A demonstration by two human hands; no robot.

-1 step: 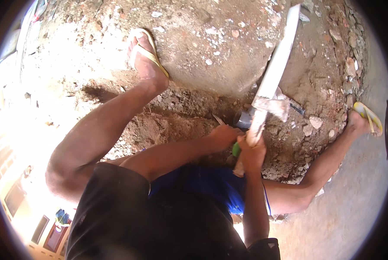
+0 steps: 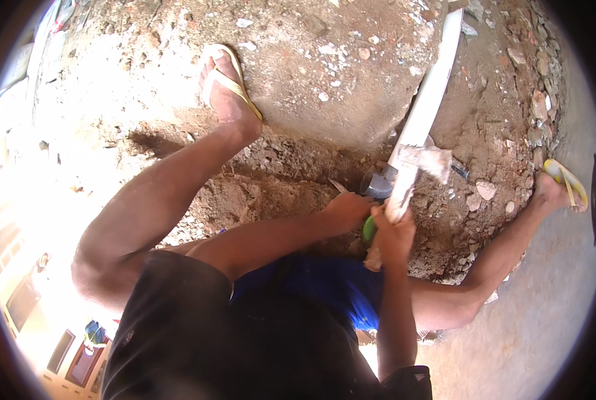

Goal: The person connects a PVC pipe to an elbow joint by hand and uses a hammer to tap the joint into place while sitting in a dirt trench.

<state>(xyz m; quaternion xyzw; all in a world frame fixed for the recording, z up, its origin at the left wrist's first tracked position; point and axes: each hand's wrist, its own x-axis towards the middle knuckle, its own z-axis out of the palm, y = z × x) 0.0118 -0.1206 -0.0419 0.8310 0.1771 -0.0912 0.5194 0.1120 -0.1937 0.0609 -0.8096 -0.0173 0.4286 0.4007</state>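
My right hand (image 2: 396, 235) is wrapped round the pale wooden handle of a hammer (image 2: 426, 163), whose dirt-coated head points up and to the right. Close on its left, my left hand (image 2: 349, 212) is closed round a slim tool with a pointed end (image 2: 338, 186) sticking out past the fingers. A green piece (image 2: 369, 229) shows between the two hands, in line with that tool; my fingers hide whether they join. Just beyond the hands, a grey pipe elbow (image 2: 378, 185) sits in the dug trench. A long white pipe (image 2: 431, 93) runs away from it, partly behind the hammer.
The trench (image 2: 244, 193) crosses the rubbly earth between my spread legs. My feet in yellow flip-flops rest at the far left (image 2: 226, 83) and the right (image 2: 564, 183). Loose stones (image 2: 485, 189) lie right of the hammer, and smooth concrete (image 2: 544, 287) borders the right side.
The hammer and my right hand have shifted slightly right, showing more of the grey elbow. My left hand has moved very slightly right and stays closed on the slim tool.
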